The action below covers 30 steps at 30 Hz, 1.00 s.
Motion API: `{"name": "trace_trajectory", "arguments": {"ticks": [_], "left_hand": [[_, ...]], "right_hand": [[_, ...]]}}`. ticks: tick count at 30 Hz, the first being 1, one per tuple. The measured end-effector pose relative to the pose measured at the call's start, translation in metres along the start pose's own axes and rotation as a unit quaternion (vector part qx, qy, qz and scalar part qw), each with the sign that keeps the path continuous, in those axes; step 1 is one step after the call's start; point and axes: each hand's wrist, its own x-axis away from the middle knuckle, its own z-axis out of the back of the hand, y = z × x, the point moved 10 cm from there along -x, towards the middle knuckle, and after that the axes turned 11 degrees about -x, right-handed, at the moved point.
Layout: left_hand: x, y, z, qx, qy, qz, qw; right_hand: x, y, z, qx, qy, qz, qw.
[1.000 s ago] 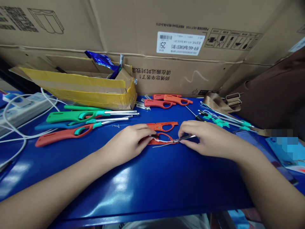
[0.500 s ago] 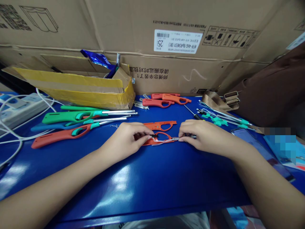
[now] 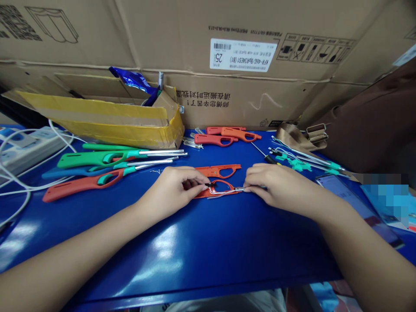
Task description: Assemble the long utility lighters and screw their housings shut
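Observation:
An orange lighter shell half [image 3: 221,190] lies on the blue table [image 3: 208,251] in front of me, with a second orange half [image 3: 224,170] just behind it. My left hand [image 3: 175,188] is closed, its fingertips pinching a small black part and thin wires at the left end of the near shell. My right hand [image 3: 276,184] is closed on a thin metal tube [image 3: 250,189] that lies along the right end of the same shell. White wires loop over the shell between the two hands.
Assembled green, blue and orange long lighters [image 3: 97,167] lie at the left by a yellow-taped cardboard box [image 3: 107,119]. More orange shells [image 3: 227,135] sit at the back, teal parts with metal tubes [image 3: 302,162] at the right. A white power strip [image 3: 26,145] is far left, big cartons behind.
My right hand has brought the metal tube down from a slant until it lies level against the shell's right end. The left hand has kept its pinch on the wires.

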Motion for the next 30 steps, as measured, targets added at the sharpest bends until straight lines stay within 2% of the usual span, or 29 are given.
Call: {"name": "trace_trajectory", "arguments": {"ticks": [7,11,15,17,21,24,30], "left_hand": [[0.000,0.002,0.001,-0.006,0.005,-0.012,1.000],[0.000,0.006,0.000,-0.008,0.000,-0.033,0.999],[0.002,0.010,-0.002,-0.010,-0.010,-0.052,0.999],[0.002,0.012,-0.003,-0.013,-0.016,-0.060,0.998],[0.003,0.015,-0.006,-0.014,-0.033,-0.080,0.996],[0.003,0.017,-0.008,-0.014,-0.044,-0.092,0.995],[0.004,0.019,-0.009,-0.014,-0.046,-0.090,0.995]], "right_hand": [[0.002,-0.001,0.000,0.023,0.000,-0.006,1.000],[0.005,-0.002,0.002,-0.042,-0.005,0.015,0.999],[0.002,-0.003,0.005,-0.120,0.014,0.021,0.992],[-0.001,0.001,0.000,-0.155,0.002,-0.004,0.988],[-0.003,0.014,-0.019,-0.234,-0.053,-0.096,0.966],[-0.002,0.020,-0.026,-0.261,-0.067,-0.147,0.952],[-0.002,0.016,-0.022,-0.243,-0.053,-0.156,0.956]]}}
